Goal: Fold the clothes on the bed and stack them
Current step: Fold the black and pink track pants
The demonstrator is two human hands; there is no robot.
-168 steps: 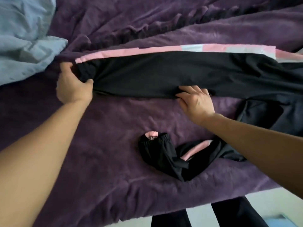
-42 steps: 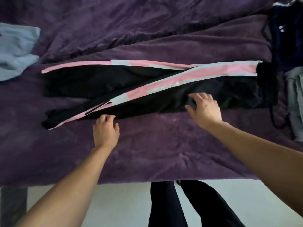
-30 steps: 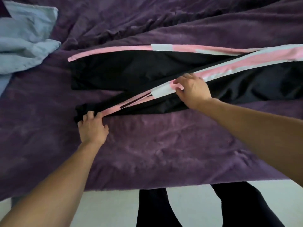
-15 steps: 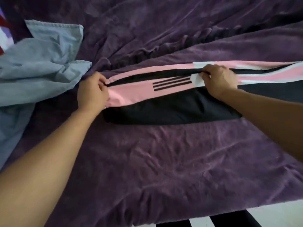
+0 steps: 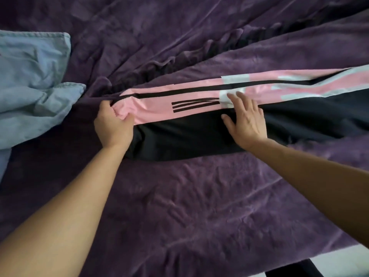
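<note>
In the head view, your black track pants (image 5: 199, 134) with the pink side stripe (image 5: 159, 108) lie flat on the purple bed (image 5: 199, 206). Their long axis runs left to right across you and rises a little toward the right, where they pass out of the frame, so you cannot see the waist end. The leg ends are at the left, and the two legs look laid one on the other with the pink stripes nearly matched along the far edge. Your left hand (image 5: 112, 124) grips that leg end, thumb on the pink fabric and fingers curled round the hem. Your right hand (image 5: 246, 121) lies flat on the pants further along, fingers spread and straight and holding nothing, fingertips on a pale patch (image 5: 229, 96) just past the three black bars (image 5: 194, 105). The left hand has the free end and the right sits nearer the middle, so the next fold probably carries the leg end rightward along the axis, with the flat hand pinning the cloth. Keep the stripes aligned as you lift, because the slick fabric may slide. A crumpled light blue garment (image 5: 32, 76) lies just beside your left hand, apart from the pants.
</note>
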